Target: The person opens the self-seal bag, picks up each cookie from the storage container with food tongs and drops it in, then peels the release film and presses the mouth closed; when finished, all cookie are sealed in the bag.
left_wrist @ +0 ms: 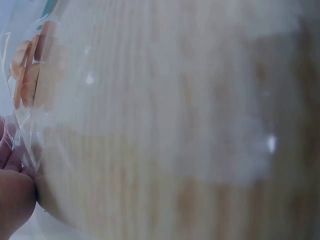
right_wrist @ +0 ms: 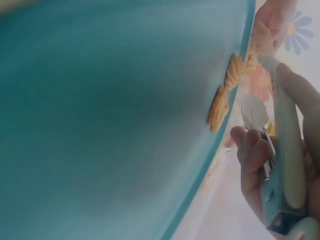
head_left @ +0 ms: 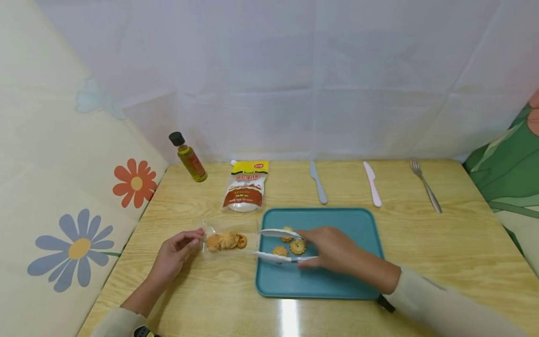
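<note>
At the left edge of a clear plastic bag (head_left: 250, 243), my left hand (head_left: 178, 252) pinches the film between thumb and fingers. Several golden cookies (head_left: 228, 240) lie in a row inside this bag. My right hand (head_left: 332, 250) grips white tongs (head_left: 275, 257), whose two arms stand apart and point left towards the bag. Seen from the head, three cookies (head_left: 297, 246) on the blue-green tray (head_left: 337, 285) lie between or beneath these arms. The right wrist view shows the tongs' handle (right_wrist: 291, 155) in the palm. Whether the tips touch a cookie I cannot tell.
Behind the bag lies a yellow, white and brown food pouch (head_left: 246, 187), with an oil bottle (head_left: 189, 159) to its left. Along the back are a grey-blue knife (head_left: 318, 182), a pink knife (head_left: 372, 184) and a metal fork (head_left: 426, 186). A pale cloth wall (head_left: 316, 93) stands behind the table.
</note>
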`<act>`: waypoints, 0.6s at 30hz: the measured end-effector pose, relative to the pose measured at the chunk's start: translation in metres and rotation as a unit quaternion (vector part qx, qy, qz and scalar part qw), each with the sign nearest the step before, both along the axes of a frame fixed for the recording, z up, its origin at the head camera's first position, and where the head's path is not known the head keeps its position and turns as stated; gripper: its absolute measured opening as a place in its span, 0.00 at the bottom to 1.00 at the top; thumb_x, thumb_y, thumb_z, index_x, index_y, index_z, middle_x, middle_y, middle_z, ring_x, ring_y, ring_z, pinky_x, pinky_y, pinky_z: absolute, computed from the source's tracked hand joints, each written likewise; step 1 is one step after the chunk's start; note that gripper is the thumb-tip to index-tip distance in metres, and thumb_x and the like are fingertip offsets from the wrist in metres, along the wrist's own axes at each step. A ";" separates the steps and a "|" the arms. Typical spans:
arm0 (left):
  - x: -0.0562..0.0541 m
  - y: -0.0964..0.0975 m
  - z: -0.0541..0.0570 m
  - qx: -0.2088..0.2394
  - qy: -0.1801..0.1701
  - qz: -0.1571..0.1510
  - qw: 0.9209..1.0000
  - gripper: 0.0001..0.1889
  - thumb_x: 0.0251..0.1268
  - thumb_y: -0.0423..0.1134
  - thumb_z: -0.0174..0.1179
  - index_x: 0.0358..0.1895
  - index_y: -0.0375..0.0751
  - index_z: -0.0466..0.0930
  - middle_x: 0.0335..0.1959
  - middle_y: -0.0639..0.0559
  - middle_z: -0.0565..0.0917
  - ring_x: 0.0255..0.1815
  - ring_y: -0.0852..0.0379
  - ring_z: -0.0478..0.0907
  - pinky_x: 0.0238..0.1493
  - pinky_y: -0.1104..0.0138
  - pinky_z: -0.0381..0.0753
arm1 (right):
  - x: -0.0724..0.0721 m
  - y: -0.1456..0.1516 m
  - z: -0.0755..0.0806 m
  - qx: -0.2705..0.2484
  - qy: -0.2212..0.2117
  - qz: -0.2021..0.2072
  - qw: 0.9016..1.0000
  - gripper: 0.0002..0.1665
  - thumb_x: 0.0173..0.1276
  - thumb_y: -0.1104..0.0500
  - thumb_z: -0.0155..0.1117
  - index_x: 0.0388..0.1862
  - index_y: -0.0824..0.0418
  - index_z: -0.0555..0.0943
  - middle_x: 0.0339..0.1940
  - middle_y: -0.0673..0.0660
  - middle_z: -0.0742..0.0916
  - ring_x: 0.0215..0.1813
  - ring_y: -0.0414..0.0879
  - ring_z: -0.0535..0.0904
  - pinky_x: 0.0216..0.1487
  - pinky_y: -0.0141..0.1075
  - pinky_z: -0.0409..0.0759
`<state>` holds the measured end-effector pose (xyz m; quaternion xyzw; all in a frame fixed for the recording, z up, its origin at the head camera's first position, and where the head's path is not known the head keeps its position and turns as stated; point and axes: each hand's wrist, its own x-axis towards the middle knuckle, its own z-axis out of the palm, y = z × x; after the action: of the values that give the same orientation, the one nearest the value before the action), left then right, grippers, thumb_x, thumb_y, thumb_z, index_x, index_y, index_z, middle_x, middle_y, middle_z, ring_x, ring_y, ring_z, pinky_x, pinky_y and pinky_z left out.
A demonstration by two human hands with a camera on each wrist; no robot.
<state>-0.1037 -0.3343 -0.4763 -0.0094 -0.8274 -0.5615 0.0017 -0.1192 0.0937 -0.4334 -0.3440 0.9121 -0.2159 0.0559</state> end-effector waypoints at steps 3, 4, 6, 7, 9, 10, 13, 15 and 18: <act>0.001 0.000 0.001 -0.004 -0.005 0.004 1.000 0.14 0.79 0.34 0.57 0.54 0.24 0.81 0.60 0.49 0.85 0.57 0.79 0.76 0.55 0.81 0.78 | 0.003 0.008 -0.002 -0.003 0.005 -0.008 1.000 0.47 0.58 0.38 0.80 0.68 0.64 0.79 0.46 0.54 0.91 0.48 0.50 0.87 0.49 0.47 0.87; 0.001 0.000 0.001 -0.005 -0.007 0.006 1.000 0.14 0.79 0.35 0.57 0.54 0.24 0.81 0.60 0.50 0.85 0.57 0.80 0.76 0.55 0.81 0.78 | 0.005 0.010 -0.003 -0.003 0.007 -0.010 1.000 0.46 0.58 0.38 0.80 0.67 0.64 0.80 0.45 0.54 0.91 0.47 0.49 0.87 0.48 0.47 0.87; 0.001 -0.001 0.001 -0.008 -0.009 0.007 1.000 0.14 0.79 0.35 0.57 0.54 0.24 0.81 0.59 0.53 0.86 0.57 0.80 0.76 0.55 0.82 0.78 | 0.006 0.015 -0.004 -0.003 0.011 -0.014 1.000 0.46 0.57 0.38 0.80 0.67 0.64 0.80 0.44 0.53 0.91 0.46 0.48 0.87 0.47 0.46 0.86; 0.001 -0.001 0.001 -0.009 -0.010 0.008 1.000 0.14 0.79 0.35 0.57 0.54 0.24 0.81 0.58 0.55 0.86 0.57 0.80 0.76 0.55 0.82 0.78 | 0.007 0.018 -0.005 -0.003 0.015 -0.017 1.000 0.46 0.57 0.37 0.80 0.66 0.64 0.80 0.44 0.53 0.91 0.46 0.48 0.87 0.47 0.46 0.87; 0.002 -0.002 0.001 -0.010 -0.009 0.008 1.000 0.15 0.79 0.35 0.57 0.54 0.23 0.81 0.57 0.60 0.86 0.57 0.80 0.76 0.55 0.81 0.78 | 0.010 0.022 -0.006 -0.003 0.016 -0.024 1.000 0.46 0.56 0.37 0.80 0.66 0.65 0.80 0.44 0.53 0.91 0.46 0.48 0.87 0.46 0.46 0.87; 0.002 -0.003 0.000 -0.010 -0.009 0.007 1.000 0.15 0.79 0.35 0.57 0.54 0.23 0.81 0.56 0.62 0.86 0.57 0.80 0.76 0.55 0.81 0.78 | 0.011 0.025 -0.006 -0.003 0.019 -0.028 0.999 0.46 0.56 0.38 0.81 0.66 0.65 0.81 0.44 0.54 0.91 0.46 0.49 0.88 0.46 0.46 0.87; 0.001 -0.003 0.000 -0.007 -0.006 0.004 1.000 0.15 0.79 0.35 0.57 0.54 0.23 0.81 0.55 0.65 0.86 0.57 0.80 0.76 0.55 0.81 0.78 | 0.014 0.033 -0.006 -0.006 0.023 -0.036 0.999 0.46 0.56 0.38 0.81 0.65 0.65 0.81 0.44 0.54 0.91 0.45 0.49 0.88 0.45 0.46 0.87; 0.001 -0.002 0.000 -0.006 -0.004 0.001 1.000 0.15 0.79 0.35 0.57 0.54 0.23 0.81 0.55 0.65 0.86 0.58 0.80 0.76 0.55 0.82 0.78 | 0.016 0.038 -0.006 -0.008 0.021 -0.043 0.999 0.47 0.56 0.38 0.81 0.66 0.65 0.81 0.43 0.53 0.91 0.45 0.48 0.87 0.45 0.46 0.86; 0.000 -0.001 -0.001 -0.004 -0.004 -0.005 1.000 0.15 0.79 0.35 0.57 0.55 0.23 0.80 0.56 0.63 0.86 0.58 0.80 0.76 0.55 0.82 0.78 | 0.020 0.047 -0.006 -0.012 0.016 -0.054 0.998 0.47 0.56 0.38 0.80 0.66 0.66 0.80 0.43 0.53 0.91 0.45 0.48 0.87 0.46 0.47 0.86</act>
<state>-0.1036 -0.3356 -0.4768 -0.0110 -0.8294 -0.5585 -0.0048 -0.0994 0.1408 -0.4394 -0.2987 0.9274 -0.2238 0.0252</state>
